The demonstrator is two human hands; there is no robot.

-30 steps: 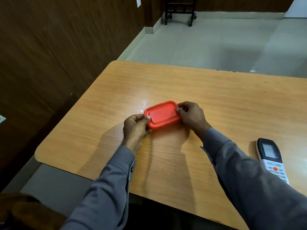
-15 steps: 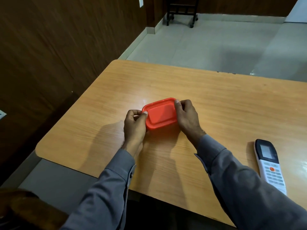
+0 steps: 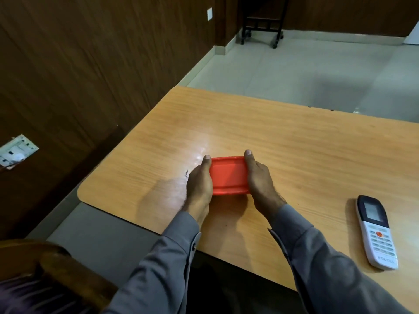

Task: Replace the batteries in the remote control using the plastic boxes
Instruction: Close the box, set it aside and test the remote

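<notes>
Orange plastic box sits mid-table, gripped between left hand and right hand, thumbs along its short sides; white remote control lies apart at the near right edge

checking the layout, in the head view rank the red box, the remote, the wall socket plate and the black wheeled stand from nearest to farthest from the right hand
1. red box: held by the right hand, touching it.
2. remote: on the table to the right, near the front edge.
3. wall socket plate: far left, on the wood wall.
4. black wheeled stand: on the floor beyond the table.
</notes>
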